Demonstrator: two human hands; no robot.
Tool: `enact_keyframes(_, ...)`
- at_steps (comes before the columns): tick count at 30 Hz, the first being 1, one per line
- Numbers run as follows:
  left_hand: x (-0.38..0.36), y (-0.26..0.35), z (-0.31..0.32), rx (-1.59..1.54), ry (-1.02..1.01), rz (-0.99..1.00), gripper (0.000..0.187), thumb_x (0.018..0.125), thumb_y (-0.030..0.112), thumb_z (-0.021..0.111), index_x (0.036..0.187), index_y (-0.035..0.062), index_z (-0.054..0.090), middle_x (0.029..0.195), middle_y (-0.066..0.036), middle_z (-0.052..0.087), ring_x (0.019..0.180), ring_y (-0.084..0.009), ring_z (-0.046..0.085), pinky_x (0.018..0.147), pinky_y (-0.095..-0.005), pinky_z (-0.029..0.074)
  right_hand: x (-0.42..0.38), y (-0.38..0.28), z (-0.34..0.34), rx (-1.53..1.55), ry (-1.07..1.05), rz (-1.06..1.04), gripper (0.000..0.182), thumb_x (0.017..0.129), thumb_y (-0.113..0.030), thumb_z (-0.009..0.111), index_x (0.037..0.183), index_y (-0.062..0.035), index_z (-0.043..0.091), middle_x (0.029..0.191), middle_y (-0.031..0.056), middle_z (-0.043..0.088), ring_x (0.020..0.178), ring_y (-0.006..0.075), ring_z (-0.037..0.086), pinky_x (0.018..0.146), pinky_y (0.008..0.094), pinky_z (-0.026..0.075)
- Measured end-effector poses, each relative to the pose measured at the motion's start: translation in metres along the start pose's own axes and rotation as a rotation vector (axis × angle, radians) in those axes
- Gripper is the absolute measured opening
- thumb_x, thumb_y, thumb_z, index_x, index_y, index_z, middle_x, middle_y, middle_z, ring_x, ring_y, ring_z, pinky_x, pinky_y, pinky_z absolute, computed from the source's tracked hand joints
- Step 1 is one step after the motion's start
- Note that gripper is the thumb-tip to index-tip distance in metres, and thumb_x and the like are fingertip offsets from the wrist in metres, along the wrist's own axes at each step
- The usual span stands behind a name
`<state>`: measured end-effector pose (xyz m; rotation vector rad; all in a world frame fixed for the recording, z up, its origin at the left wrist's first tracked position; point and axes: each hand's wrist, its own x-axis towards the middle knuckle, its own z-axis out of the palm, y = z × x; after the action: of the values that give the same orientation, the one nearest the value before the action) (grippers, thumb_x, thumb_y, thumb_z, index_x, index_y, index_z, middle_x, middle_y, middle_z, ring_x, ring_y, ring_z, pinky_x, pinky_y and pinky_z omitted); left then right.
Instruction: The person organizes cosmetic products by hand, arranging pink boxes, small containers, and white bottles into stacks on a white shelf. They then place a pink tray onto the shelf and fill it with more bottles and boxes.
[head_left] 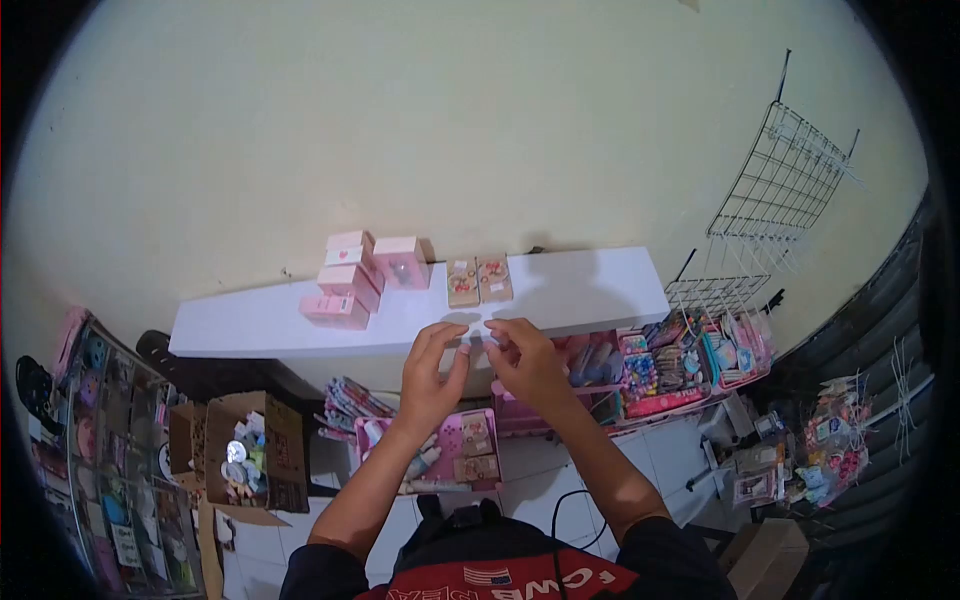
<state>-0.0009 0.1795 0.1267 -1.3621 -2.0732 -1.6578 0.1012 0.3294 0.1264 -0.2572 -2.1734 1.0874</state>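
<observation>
My left hand (433,375) is raised in front of the white shelf's front edge, fingers curved and the thumb apart from them. Opposite it, my right hand (528,368) has the same curved, parted shape, a small gap between the two sets of fingertips. I make out nothing held in either hand. Just beyond them, two small brown boxes with red pictures, a left one (462,284) and a right one (494,280), lie side by side on the white shelf (590,290).
Pink boxes (345,282) are stacked on the shelf's left part. Below stand a pink basket (492,440) with similar brown boxes, a cardboard carton (285,455) and bins of small packaged goods (660,375). A wire grid (780,175) hangs on the right wall.
</observation>
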Motion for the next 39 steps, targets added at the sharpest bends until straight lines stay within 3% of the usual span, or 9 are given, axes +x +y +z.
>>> enact_keyframes(6, -0.075, -0.006, -0.006, 0.017, 0.007, -0.085, 0.026, 0.093, 0.000, 0.069, 0.119, 0.0008, 0.067, 0.111, -0.017, 0.068, 0.106, -0.0341, 0.068, 0.093, -0.0399, 0.053, -0.062, 0.005, 0.016, 0.079, -0.141, 0.153, 0.029, 0.093, -0.007, 0.073, 0.121, -0.0005, 0.069, 0.100, 0.0104, 0.068, 0.079, 0.0155, 0.066, 0.069, 0.0289, 0.054)
enact_keyframes(9, -0.110, -0.023, -0.001, -0.024, -0.057, -0.279, 0.026, 0.093, 0.002, 0.068, 0.120, 0.0005, 0.066, 0.108, -0.018, 0.068, 0.103, -0.0343, 0.068, 0.090, -0.0403, 0.054, -0.088, 0.022, 0.031, 0.088, -0.159, 0.216, 0.029, 0.093, -0.010, 0.072, 0.120, -0.0008, 0.068, 0.096, 0.0133, 0.068, 0.078, 0.0204, 0.067, 0.071, 0.0340, 0.054)
enact_keyframes(11, -0.134, -0.037, 0.003, 0.030, -0.150, -0.290, 0.026, 0.094, 0.002, 0.067, 0.120, 0.0000, 0.066, 0.109, -0.017, 0.068, 0.101, -0.0300, 0.069, 0.086, -0.0372, 0.055, -0.107, 0.035, 0.044, 0.091, -0.191, 0.315, 0.031, 0.092, -0.010, 0.071, 0.121, 0.0000, 0.068, 0.095, 0.0162, 0.069, 0.081, 0.0264, 0.069, 0.075, 0.0388, 0.055)
enact_keyframes(15, -0.177, -0.060, 0.006, 0.108, -0.326, -0.263, 0.029, 0.091, 0.006, 0.070, 0.119, 0.0015, 0.066, 0.110, -0.018, 0.068, 0.105, -0.0376, 0.067, 0.091, -0.0412, 0.054, -0.136, 0.070, 0.066, -0.069, -0.278, 0.296, 0.029, 0.090, -0.008, 0.072, 0.118, 0.0004, 0.069, 0.098, 0.0196, 0.069, 0.082, 0.0290, 0.069, 0.075, 0.0372, 0.056)
enact_keyframes(17, -0.193, -0.067, 0.009, 0.110, -0.384, -0.331, 0.032, 0.087, 0.009, 0.073, 0.117, 0.0024, 0.067, 0.112, -0.017, 0.068, 0.108, -0.0391, 0.065, 0.093, -0.0428, 0.054, -0.142, 0.071, 0.071, -0.118, -0.318, 0.248, 0.028, 0.091, -0.012, 0.069, 0.114, 0.0030, 0.068, 0.101, 0.0236, 0.069, 0.094, 0.0426, 0.069, 0.083, 0.0497, 0.055)
enact_keyframes(20, -0.205, -0.070, 0.010, 0.205, -0.581, -0.333, 0.037, 0.082, 0.015, 0.079, 0.116, 0.0048, 0.068, 0.113, -0.016, 0.066, 0.107, -0.0381, 0.064, 0.094, -0.0454, 0.053, -0.156, 0.079, 0.082, -0.183, -0.327, 0.250, 0.028, 0.091, -0.014, 0.069, 0.112, 0.0046, 0.066, 0.105, 0.0256, 0.067, 0.096, 0.0440, 0.067, 0.084, 0.0508, 0.055)
enact_keyframes(27, -0.218, -0.075, 0.016, 0.273, -0.684, -0.197, 0.054, 0.072, 0.016, 0.085, 0.120, 0.0035, 0.065, 0.116, -0.017, 0.065, 0.108, -0.0383, 0.063, 0.097, -0.0483, 0.050, -0.154, 0.068, 0.094, -0.455, -0.399, 0.229, 0.034, 0.090, -0.019, 0.072, 0.115, 0.0027, 0.063, 0.105, 0.0263, 0.066, 0.099, 0.0443, 0.068, 0.084, 0.0494, 0.057)
enact_keyframes(30, -0.214, -0.070, 0.013, 0.279, -0.670, -0.193, 0.056, 0.070, 0.016, 0.086, 0.120, 0.0032, 0.065, 0.116, -0.017, 0.065, 0.110, -0.0387, 0.063, 0.099, -0.0486, 0.050, -0.149, 0.066, 0.101, -0.588, -0.376, 0.181, 0.034, 0.088, -0.021, 0.076, 0.111, 0.0009, 0.064, 0.102, 0.0237, 0.067, 0.100, 0.0418, 0.070, 0.081, 0.0471, 0.060)
enact_keyframes(39, -0.224, -0.080, 0.013, 0.333, -0.614, -0.164, 0.057, 0.068, 0.013, 0.084, 0.121, 0.0041, 0.065, 0.118, -0.018, 0.065, 0.114, -0.0395, 0.063, 0.101, -0.0482, 0.051, -0.127, 0.069, 0.108, -0.576, -0.590, 0.318, 0.050, 0.084, -0.029, 0.079, 0.119, 0.0002, 0.059, 0.104, 0.0300, 0.068, 0.087, 0.0450, 0.073, 0.070, 0.0514, 0.061)
